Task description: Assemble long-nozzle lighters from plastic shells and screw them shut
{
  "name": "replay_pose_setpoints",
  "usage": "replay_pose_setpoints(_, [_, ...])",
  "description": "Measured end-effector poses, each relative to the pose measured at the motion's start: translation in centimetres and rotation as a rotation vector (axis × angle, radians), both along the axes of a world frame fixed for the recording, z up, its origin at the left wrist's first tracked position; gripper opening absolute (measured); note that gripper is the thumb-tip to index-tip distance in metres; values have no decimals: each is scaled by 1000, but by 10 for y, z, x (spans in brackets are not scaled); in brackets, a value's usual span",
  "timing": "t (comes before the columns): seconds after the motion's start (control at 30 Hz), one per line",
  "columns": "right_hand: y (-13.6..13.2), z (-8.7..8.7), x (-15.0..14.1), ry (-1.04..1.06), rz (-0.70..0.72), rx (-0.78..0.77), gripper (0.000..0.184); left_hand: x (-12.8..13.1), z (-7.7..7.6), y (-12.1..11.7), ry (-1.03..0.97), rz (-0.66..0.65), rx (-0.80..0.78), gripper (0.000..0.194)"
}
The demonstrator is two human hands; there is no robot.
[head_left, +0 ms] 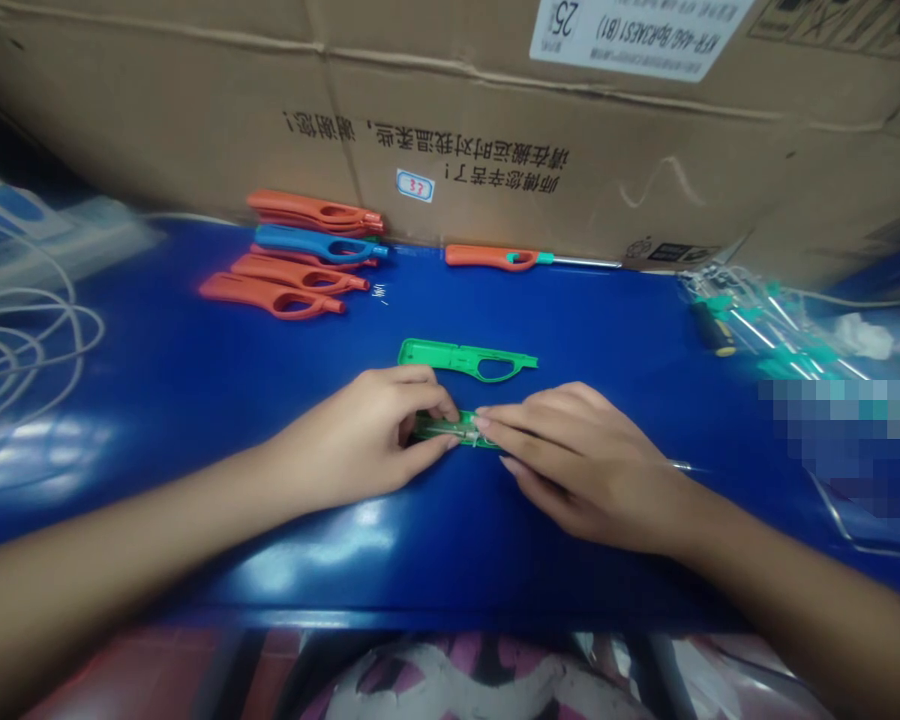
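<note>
While your left hand (367, 430) pinches the green casing (466, 415) just your side of the loose green shell (444, 355) and your right hand (581, 455) touches it too (can't tell if gripping), one uneven push could tip it and pop the little inner parts (459, 433) out, tbh.

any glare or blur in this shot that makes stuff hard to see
Head view: whitish glare on the blue table, strongest near its front edge; soft blur at both sides, over the coiled cable and the metal rods; straight edges near the borders look bent; a blocky pixelated patch at the right; the green shell half beyond the hands reads fairly clearly.
</note>
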State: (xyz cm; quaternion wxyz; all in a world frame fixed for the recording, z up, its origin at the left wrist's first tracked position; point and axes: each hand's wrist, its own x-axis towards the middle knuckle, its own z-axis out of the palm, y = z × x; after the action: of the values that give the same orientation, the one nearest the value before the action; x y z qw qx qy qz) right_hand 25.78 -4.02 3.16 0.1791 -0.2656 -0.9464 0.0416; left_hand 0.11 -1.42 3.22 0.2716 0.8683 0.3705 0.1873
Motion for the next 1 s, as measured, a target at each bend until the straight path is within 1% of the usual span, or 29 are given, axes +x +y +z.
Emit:
replay_pose_setpoints(0.13, [6,2,3,12,-95,13,30,-1,1,0,13,1,-13,14])
replay_pose_setpoints(0.3, [12,7,13,-61,-144,9,29,-3,2,-1,48,-4,9,12])
replay_pose_setpoints(0.4, [15,12,20,-119,-151,-50,28,-5,3,-1,124,8,58,13])
replay_pose_setpoints(0.5, [18,13,25,-125,-142,-105,17,-6,4,-1,206,9,167,16])
replay_pose_setpoints(0.57, [20,12,26,-103,-145,-128,13,-5,5,0,225,2,253,17])
replay_pose_setpoints(0.63, [21,10,24,-84,-145,-135,11,-4,5,0,206,-20,302,19])
replay_pose_setpoints(0.73, [21,4,19,-61,-125,-115,13,0,2,-2,154,-90,308,25])
replay_pose_setpoints(0.83, [21,-1,15,-41,-105,-122,14,2,-5,-4,147,-159,295,33])
replay_pose_setpoints(0.93, [20,-5,14,-42,-115,-131,15,1,-9,-5,158,-192,287,39])
replay_pose_setpoints(1.0, [20,-5,14,-58,-122,-120,15,1,-11,-4,162,-198,296,39])
